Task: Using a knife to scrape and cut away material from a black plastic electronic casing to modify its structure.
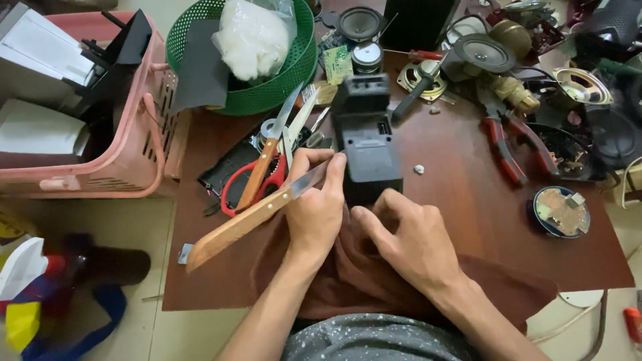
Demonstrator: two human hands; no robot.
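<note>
Brown tabletop [468,200] — hands [364,224] on black box [366,144]

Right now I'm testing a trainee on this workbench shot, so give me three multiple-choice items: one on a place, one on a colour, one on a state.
1. Where do the red-handled pliers lie?
A. in the pink basket
B. on the table, right of the black device
C. in the green basket

2. What colour are the scissors' handle loops?
A. red
B. blue
C. yellow

3. What is the left hand doing?
A. resting flat and empty
B. holding a wooden-handled knife against the black device
C. gripping a screwdriver

Answers:
1 B: the pliers rest on the brown table, to the right of the black device.
2 A: both loops are red.
3 B: the left hand's fingers close on the wooden-handled knife beside the device, which the right hand steadies.
</note>
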